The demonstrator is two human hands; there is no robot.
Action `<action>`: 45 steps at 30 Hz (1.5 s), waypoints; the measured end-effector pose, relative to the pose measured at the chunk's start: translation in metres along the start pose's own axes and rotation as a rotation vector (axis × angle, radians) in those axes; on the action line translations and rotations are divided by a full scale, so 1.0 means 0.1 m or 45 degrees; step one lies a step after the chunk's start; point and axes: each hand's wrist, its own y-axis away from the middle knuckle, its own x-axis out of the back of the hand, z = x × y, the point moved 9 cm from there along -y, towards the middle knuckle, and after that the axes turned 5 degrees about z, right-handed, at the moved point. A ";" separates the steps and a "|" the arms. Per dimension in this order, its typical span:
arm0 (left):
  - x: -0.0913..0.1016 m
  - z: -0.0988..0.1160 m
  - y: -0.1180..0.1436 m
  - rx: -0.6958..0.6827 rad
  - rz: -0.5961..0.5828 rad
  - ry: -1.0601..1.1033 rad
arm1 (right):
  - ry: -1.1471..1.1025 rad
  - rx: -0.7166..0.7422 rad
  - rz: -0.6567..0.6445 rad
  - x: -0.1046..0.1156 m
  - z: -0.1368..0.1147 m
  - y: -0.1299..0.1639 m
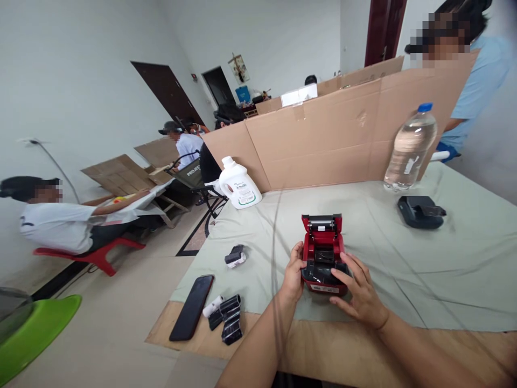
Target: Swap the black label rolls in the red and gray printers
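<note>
A small red and black label printer [324,284] stands on the cloth-covered table, its lid [322,226] raised at the back. A black roll or film [324,255] shows inside it, and shiny black film [321,274] lies over its front. My left hand [294,274] grips the printer's left side, thumb on the edge. With fingers spread, my right hand [359,291] rests against the right front, one fingertip touching the black film. What lies under that fingertip is too small to tell.
Left of the printer are a phone [191,308], black film rolls [231,318], a white roll [212,306] and a black-and-white piece [235,256]. A white jug [240,184], water bottle [411,148] and dark device [420,211] stand farther back. A cardboard screen [315,140] borders the table; several people sit beyond.
</note>
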 end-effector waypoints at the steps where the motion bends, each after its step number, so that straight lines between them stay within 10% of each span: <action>1: 0.00 0.00 0.00 0.006 -0.012 -0.010 | -0.033 -0.020 0.015 0.01 0.04 0.00; 8: 0.05 0.35 0.01 -0.220 0.078 -0.464 | -0.170 -0.490 0.187 0.04 0.61 0.11; 12: -0.34 0.70 0.04 -0.541 -0.106 -0.888 | -0.179 -0.564 0.191 -0.05 0.74 0.19; 21: -0.80 0.23 -0.45 -0.476 -0.562 -1.133 | -0.163 -0.592 0.213 -0.08 0.82 0.23; 33: -0.75 0.33 -0.40 -0.520 -0.525 -1.324 | -0.162 -0.632 0.187 -0.13 0.93 0.26; 39: -0.36 0.81 -0.26 -0.316 -0.488 -0.926 | -0.156 -0.661 0.151 -0.14 0.95 0.27; 45: 0.91 1.20 -0.26 -0.232 -0.156 -1.446 | -0.145 -0.656 0.143 -0.15 0.95 0.27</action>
